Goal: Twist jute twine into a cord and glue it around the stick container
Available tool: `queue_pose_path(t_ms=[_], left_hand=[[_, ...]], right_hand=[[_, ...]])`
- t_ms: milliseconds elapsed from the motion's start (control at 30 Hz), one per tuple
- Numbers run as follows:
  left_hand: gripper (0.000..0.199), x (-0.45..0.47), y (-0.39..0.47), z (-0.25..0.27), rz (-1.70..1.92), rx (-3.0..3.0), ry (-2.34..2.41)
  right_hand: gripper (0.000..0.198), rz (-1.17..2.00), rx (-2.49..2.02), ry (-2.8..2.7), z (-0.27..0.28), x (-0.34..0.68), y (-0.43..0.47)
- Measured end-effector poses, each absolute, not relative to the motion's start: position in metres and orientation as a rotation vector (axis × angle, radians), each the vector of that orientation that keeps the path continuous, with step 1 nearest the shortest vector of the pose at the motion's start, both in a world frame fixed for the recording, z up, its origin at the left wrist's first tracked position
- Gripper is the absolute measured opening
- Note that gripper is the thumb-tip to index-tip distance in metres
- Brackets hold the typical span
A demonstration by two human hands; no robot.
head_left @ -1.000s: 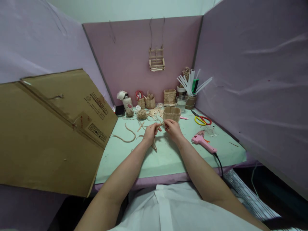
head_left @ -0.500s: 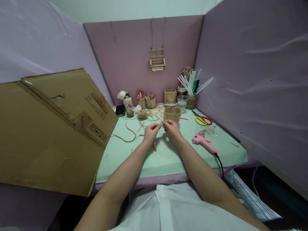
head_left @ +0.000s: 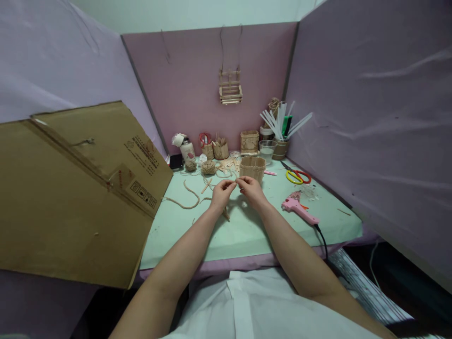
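Observation:
My left hand (head_left: 223, 194) and my right hand (head_left: 251, 189) meet fingertip to fingertip above the table, both closed in a pinch. A thin strand of twine runs to the fingertips, where it is mostly hidden. Just behind my right hand stands a small basket (head_left: 252, 168) of flat wooden sticks. A ball of twine (head_left: 208, 167) lies beyond my left hand, near a wooden stick (head_left: 206, 186). Thicker braided cord (head_left: 187, 206) curves over the table to the left, and a short brown piece (head_left: 226, 214) shows beside my left wrist.
On the right lie a pink glue gun (head_left: 300, 210) with its cable and scissors (head_left: 296, 176) with yellow and red handles. Behind are a plastic cup (head_left: 267, 153), glue sticks (head_left: 278, 120) and stick holders (head_left: 221, 150). A large cardboard sheet (head_left: 81, 197) leans in from the left.
My fingertips have drawn slightly closer together, my right hand shifting a little left. The things on the table stay where they were.

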State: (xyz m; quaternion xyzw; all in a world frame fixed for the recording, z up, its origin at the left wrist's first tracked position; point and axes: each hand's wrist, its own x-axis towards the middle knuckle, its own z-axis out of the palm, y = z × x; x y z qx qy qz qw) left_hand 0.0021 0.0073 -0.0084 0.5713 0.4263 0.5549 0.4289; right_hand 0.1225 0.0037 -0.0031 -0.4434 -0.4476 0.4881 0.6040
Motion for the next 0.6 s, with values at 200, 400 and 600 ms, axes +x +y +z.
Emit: queue_pose_path(t_ms=[200,400,600], left_hand=[[0.022,-0.0003,0.0141,-0.0140,1.396,1.285,1.066],[0.021,-0.0011,0.0163,-0.0167,1.386,1.202,1.077],[0.020,0.0001,0.0148,-0.0152,1.457,1.172,1.080]], right_hand=[[0.029,1.176,-0.998,-1.036,-0.0049,0.1223,0.0030],[0.031,1.230,-0.984,-1.031,-0.0092,0.1211,0.0055],[0.019,0.781,-0.976,-1.152,-0.0114,0.1206,0.0077]])
